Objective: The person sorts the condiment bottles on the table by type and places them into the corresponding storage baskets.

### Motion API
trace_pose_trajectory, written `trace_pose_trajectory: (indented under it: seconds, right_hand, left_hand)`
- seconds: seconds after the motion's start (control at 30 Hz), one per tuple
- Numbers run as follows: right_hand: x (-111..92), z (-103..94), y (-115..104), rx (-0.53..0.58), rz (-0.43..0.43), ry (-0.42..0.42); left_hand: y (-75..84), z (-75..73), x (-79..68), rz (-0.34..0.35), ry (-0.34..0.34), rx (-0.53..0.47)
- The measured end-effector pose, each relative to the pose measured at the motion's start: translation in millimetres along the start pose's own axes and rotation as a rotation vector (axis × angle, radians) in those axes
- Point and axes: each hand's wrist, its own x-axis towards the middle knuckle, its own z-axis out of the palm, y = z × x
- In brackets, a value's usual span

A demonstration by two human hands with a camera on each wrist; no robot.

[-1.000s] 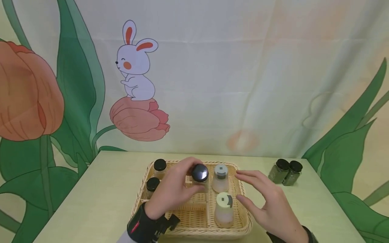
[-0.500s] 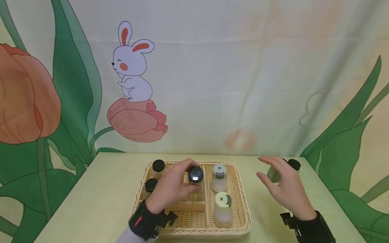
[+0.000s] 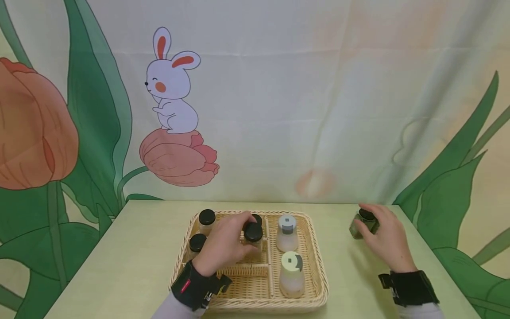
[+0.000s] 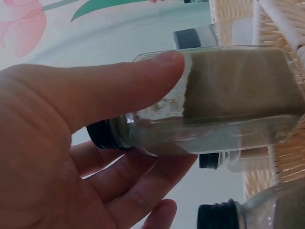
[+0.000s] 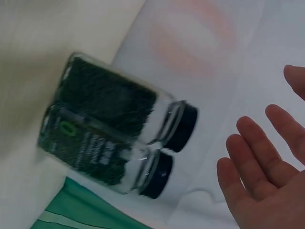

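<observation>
My left hand (image 3: 226, 243) grips a clear spice jar (image 4: 233, 86) with a black lid and brownish powder inside. It holds the jar upright in the back middle compartment of the wicker basket (image 3: 318, 261), in front of another black-lidded jar. Over on the right, my right hand (image 3: 384, 237) reaches to two black-lidded jars of dark green flakes. The head view shows one green jar (image 3: 356, 226) between thumb and fingers, the other mostly hidden. In the right wrist view both green jars (image 5: 109, 95) stand side by side, the spread fingers apart from their lids.
Two black-lidded jars (image 3: 207, 217) stand in the basket's left compartment. Its right compartment holds a grey-topped bottle (image 3: 287, 235) and a yellow-topped bottle (image 3: 292, 277). A printed curtain (image 3: 255, 110) with a rabbit and tulips hangs behind the table (image 3: 119, 261).
My right hand has moved from beside the basket rightward to the green jars. The left hand has lowered its jar slightly, and another black lid now shows behind it.
</observation>
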Motion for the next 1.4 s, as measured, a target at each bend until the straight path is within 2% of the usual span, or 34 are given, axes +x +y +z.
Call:
trace_pose_trajectory:
  seconds: [0.13,0.3,0.47,0.63,1.0,1.4]
  right_hand:
    - [-2,4.4,17,-0.025,0.008,0.018]
    - [-5,10.0,35,-0.079,0.015,0.0]
    - [-9,16.3,48,-0.149,-0.012,-0.034]
    - [-12,21.5,52,-0.194,-0.035,-0.063]
    - [-18,28.1,57,-0.226,-0.069,-0.044]
    - [-17,29.8,55,-0.221,-0.067,-0.017]
  left_hand:
    - [-1.6,3.3,-0.4,-0.028,-0.048,-0.006]
    - [-1.7,6.3,-0.4,-0.079,-0.102,-0.021]
    - [-3.8,9.4,-0.1,-0.08,-0.112,-0.005]
    - [-5.4,11.8,0.2,-0.078,-0.118,0.027]
    - [-6.3,17.5,1.0,-0.075,-0.139,0.061]
    - [-9.1,21.5,1.2,-0.073,-0.141,0.062]
